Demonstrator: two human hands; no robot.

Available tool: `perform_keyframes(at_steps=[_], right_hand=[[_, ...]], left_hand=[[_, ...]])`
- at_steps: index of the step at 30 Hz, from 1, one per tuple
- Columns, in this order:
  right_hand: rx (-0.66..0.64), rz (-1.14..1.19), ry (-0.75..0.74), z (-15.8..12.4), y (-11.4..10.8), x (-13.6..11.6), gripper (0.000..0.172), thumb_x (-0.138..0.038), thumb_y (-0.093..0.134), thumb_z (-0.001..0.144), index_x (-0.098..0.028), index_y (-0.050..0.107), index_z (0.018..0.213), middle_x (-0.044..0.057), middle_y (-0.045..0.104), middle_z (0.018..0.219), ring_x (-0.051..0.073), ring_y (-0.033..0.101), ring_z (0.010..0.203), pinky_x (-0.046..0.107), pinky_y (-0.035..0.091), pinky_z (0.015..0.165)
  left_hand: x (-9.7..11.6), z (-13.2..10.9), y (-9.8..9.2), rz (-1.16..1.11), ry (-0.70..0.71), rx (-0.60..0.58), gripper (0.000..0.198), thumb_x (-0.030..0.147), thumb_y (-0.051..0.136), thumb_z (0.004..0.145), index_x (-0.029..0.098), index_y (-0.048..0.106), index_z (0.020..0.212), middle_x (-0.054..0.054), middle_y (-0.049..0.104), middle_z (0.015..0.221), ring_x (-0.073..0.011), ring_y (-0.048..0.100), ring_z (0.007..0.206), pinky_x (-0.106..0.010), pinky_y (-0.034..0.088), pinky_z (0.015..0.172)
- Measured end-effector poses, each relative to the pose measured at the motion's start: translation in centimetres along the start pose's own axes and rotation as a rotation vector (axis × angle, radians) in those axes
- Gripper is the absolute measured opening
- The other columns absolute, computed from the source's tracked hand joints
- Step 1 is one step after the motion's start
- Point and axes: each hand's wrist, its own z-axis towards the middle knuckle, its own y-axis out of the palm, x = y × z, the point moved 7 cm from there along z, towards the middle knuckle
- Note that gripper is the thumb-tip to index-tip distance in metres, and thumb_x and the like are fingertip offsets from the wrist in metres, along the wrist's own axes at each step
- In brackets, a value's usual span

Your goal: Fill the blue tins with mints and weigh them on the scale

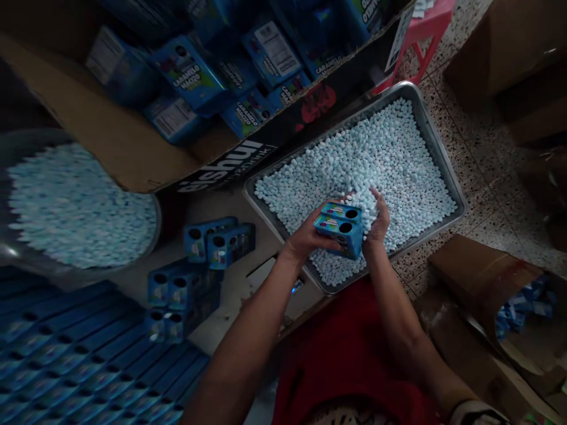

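Note:
My left hand (305,237) grips two small blue candy boxes (349,242) side by side, each with a round dark hole in its upward face. Close by on the right, my cupped right hand (379,219) holds a scoop of pale blue candies (364,198) against the boxes' far right side. Some of its fingers are hidden by the candies. Both hands are above a metal tray (462,206) spread with the same small oval candies.
Several blue boxes (230,245) stand left of the tray, near dense rows of more boxes (84,360). A round metal basin (155,233) of candies sits at left. A cardboard carton (146,159) holds printed boxes. Right: open carton (469,265), red stool (425,41).

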Motion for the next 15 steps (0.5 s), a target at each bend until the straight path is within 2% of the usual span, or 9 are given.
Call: perform_keyframes(at_steps=[3, 5, 7, 9, 12, 15], right_hand=[[-0.118, 0.221, 0.257, 0.6, 0.9, -0.6, 0.044, -0.061, 0.052, 0.088, -0.026, 0.071, 0.105, 0.009, 0.08, 0.118, 0.028, 0.073, 0.126, 0.049, 0.063, 0.102], [-0.124, 0.336, 0.3, 0.1, 1.2, -2.4, 0.033, -0.056, 0.057, 0.084, -0.027, 0.068, 0.094, 0.007, 0.08, 0.107, 0.028, 0.075, 0.118, 0.046, 0.064, 0.097], [-0.14, 0.398, 0.266, -0.9, 1.5, -4.8, 0.024, -0.049, 0.061, 0.082, -0.027, 0.068, 0.089, 0.005, 0.08, 0.102, 0.026, 0.076, 0.111, 0.044, 0.063, 0.097], [-0.203, 0.414, 0.186, -2.2, 2.1, -7.5, 0.021, -0.045, 0.062, 0.083, -0.026, 0.068, 0.085, 0.004, 0.08, 0.101, 0.024, 0.076, 0.106, 0.043, 0.062, 0.1], [-0.304, 0.394, 0.055, -4.1, 3.3, -10.6, 0.021, -0.045, 0.061, 0.085, -0.026, 0.069, 0.082, 0.004, 0.08, 0.098, 0.024, 0.076, 0.105, 0.045, 0.06, 0.105], [-0.312, 0.373, 0.022, -4.6, 4.0, -11.8, 0.025, -0.047, 0.058, 0.088, -0.026, 0.07, 0.086, 0.005, 0.079, 0.103, 0.024, 0.076, 0.106, 0.044, 0.061, 0.1]], left_hand=[[4.0, -1.2, 0.0, 0.156, 0.179, 0.039, 0.1, 0.054, 0.109, 0.045, 0.028, 0.069, 0.132, -0.014, 0.067, 0.155, -0.0386, 0.062, 0.148, -0.05, 0.057, 0.118], [5.6, -2.2, -0.9, 0.321, 0.236, 0.132, 0.091, 0.051, 0.107, 0.051, 0.027, 0.066, 0.129, -0.012, 0.07, 0.148, -0.0353, 0.067, 0.141, -0.048, 0.058, 0.116], [6.1, -3.0, -1.6, 0.508, 0.236, 0.226, 0.084, 0.044, 0.105, 0.054, 0.025, 0.064, 0.125, -0.009, 0.076, 0.131, -0.0315, 0.075, 0.123, -0.044, 0.062, 0.106], [5.8, -3.4, -1.7, 0.648, 0.229, 0.303, 0.079, 0.038, 0.102, 0.055, 0.023, 0.064, 0.123, -0.006, 0.078, 0.118, -0.0292, 0.077, 0.108, -0.041, 0.062, 0.098], [5.1, -3.5, -0.6, 0.739, 0.236, 0.384, 0.073, 0.036, 0.098, 0.061, 0.024, 0.066, 0.125, -0.005, 0.077, 0.116, -0.0298, 0.076, 0.106, -0.041, 0.061, 0.096], [4.8, -3.6, 0.4, 0.765, 0.245, 0.479, 0.073, 0.033, 0.098, 0.062, 0.027, 0.066, 0.127, -0.004, 0.076, 0.114, -0.0305, 0.075, 0.105, -0.042, 0.061, 0.095]])
